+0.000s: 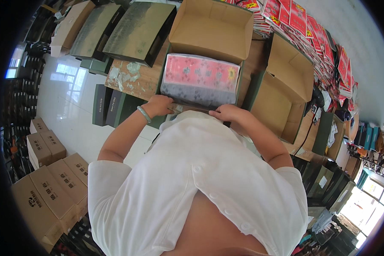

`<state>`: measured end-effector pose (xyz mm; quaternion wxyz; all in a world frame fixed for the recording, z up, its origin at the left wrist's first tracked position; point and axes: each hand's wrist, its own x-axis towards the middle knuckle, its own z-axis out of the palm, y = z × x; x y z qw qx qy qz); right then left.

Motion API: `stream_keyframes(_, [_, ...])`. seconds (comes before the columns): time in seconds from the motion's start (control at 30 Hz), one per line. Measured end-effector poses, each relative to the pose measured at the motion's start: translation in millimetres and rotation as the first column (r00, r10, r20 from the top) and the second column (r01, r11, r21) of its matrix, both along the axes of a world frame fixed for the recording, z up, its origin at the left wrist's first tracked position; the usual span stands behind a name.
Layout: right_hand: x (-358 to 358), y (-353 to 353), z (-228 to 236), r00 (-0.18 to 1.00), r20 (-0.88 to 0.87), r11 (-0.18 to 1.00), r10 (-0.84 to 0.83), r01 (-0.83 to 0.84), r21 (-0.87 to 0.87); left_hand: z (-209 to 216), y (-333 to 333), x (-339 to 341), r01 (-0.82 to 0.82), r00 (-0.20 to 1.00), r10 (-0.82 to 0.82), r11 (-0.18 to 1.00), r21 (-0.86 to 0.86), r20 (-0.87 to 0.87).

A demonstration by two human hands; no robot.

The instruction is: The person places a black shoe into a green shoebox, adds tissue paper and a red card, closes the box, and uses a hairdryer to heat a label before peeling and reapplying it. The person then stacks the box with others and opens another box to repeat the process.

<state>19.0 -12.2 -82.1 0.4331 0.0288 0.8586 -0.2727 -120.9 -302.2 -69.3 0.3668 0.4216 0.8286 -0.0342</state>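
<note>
Left fingers (170, 101) and right fingers (219, 112), partly curled, their hold indeterminable, lie at the near edge of the open box (241, 81), before the wrapped bundle (199, 77) inside, which could crease if a jolt dropped the raised lid (211, 30).

the brown, wood-look table (152, 77) carried an open green box (211, 27), brown inside, with a second open box (271, 100) to its right. a closed dark-green box (138, 30) with a mottled lid stood on the left. pale, torn scraps (133, 68) lay scattered near the left end. red packets (290, 17) were piled at far right, what bore them hidden.
</note>
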Motion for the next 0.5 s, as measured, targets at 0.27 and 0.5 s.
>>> stream_keyframes(0.27, [-101,123,39,0.459,-0.697,0.727,-0.551,0.674,-0.131,11,-27,14,-0.378,0.857,0.514,0.68,0.628,-0.042])
stream_keyframes(0.5, [-169,196,-67,0.245,0.312,-0.015,-0.918,0.764,-0.645,-95,-37,44,-0.898,0.234,0.765,-0.067,0.435,0.6])
